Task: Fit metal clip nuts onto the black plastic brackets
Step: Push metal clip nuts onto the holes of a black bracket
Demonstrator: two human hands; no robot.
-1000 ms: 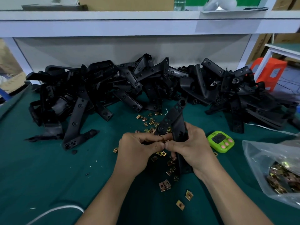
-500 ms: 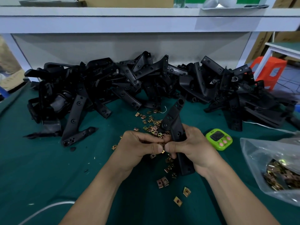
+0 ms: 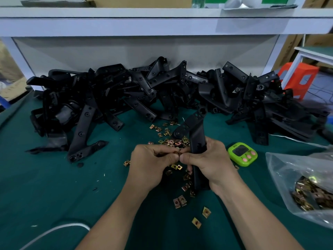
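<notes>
Two hands meet just left of the green timer. Right hand clenched round a black bracket, held tilted. Left hand pinches a clip nut, mostly hidden, against the bracket's edge. Loose nuts scattered left of the timer; bracket pile behind it.

A workbench topped with dark green matting is carrying a heap of black plastic brackets along its far side. Brass-coloured metal clip nuts are lying scattered over the middle. A lime-green timer with pink buttons is sitting to their right, a clear plastic bag of nuts is slumping at the right edge, and a white cable is curving across the near left.
</notes>
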